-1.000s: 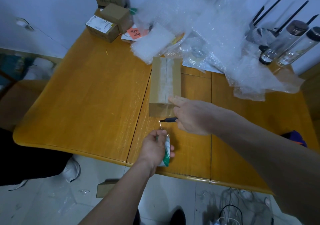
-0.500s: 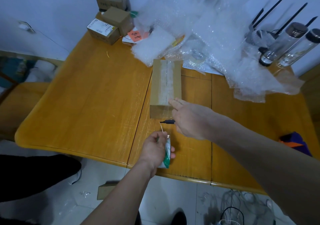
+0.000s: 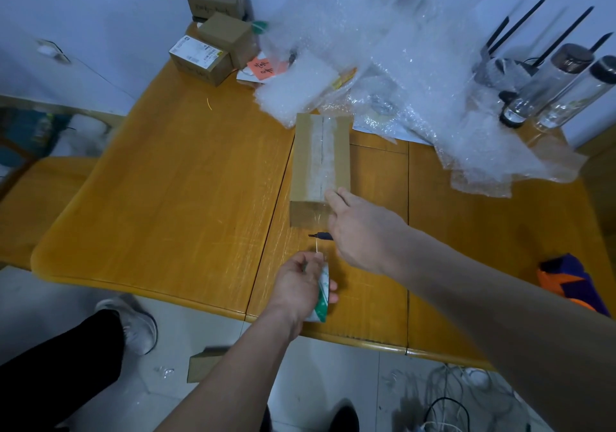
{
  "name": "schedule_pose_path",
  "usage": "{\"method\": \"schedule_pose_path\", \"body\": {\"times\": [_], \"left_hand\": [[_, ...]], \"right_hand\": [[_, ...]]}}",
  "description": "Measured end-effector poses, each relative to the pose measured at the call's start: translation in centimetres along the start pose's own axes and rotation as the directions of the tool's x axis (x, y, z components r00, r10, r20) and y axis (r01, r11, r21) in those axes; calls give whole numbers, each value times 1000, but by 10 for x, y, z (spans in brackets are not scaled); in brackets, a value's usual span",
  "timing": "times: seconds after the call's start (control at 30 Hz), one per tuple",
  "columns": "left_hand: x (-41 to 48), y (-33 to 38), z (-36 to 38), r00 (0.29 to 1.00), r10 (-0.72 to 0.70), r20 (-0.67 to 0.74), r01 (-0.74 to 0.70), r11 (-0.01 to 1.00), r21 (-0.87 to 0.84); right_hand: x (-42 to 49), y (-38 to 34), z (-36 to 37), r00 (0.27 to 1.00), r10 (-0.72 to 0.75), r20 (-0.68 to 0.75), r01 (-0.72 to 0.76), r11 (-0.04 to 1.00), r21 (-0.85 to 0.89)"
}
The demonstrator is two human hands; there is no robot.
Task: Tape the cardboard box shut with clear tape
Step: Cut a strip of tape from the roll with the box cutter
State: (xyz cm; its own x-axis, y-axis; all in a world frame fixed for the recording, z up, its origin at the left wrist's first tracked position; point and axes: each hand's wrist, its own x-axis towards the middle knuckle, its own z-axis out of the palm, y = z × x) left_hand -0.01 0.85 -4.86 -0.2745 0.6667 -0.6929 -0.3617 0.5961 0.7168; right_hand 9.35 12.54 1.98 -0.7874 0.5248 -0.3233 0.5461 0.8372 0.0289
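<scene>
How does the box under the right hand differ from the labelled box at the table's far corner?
The taped box is long, plain brown, with clear tape along its top seam; the labelled box is shorter and carries a white printed label. The taped box stands alone mid-table; the labelled box sits against other boxes. Both are closed cardboard.

Bubble wrap (image 3: 416, 75) beside two bottles (image 3: 550, 91).

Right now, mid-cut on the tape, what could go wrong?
1. The blade tool in the right hand points toward the left hand; a slip could nick its fingers.
2. The tape roll holds the strand taut; cutting may snap it back.
3. The cardboard box looks barely braced and could shift.
</scene>
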Motion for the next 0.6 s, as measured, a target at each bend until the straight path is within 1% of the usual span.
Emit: {"method": "schedule_pose_path", "body": {"times": [0.13,0.27,0.37,0.43,0.53,0.57,0.6], "left_hand": [[0,1,0,1000,1,6,-1,1000,5],[1,0,-2,1000,-5,11,5,1000,6],[3,-1,-5,1000,-11,24,12,1000,-13],[3,-2,-6,999,-11,35,12,1000,-14],[2,-4,-6,999,-1,32,1,1000,-4],[1,-5,-6,1000,3,27,-3,1000,1],[1,-5,-6,1000,8,23,-8,1000,4]], "right_hand": [[-1,4,-5,999,-15,38,14,1000,12],[-5,3,-16,997,4,82,-5,1000,19],[-5,8,-15,995,23,98,-30,997,68],[-3,15,-6,993,-7,120,0,998,55],[-4,26,-2,990,-29,141,11,992,123],[-4,26,-3,988,-45,147,29,994,108],[-5,28,-5,987,-77,144,70,996,55]]}}
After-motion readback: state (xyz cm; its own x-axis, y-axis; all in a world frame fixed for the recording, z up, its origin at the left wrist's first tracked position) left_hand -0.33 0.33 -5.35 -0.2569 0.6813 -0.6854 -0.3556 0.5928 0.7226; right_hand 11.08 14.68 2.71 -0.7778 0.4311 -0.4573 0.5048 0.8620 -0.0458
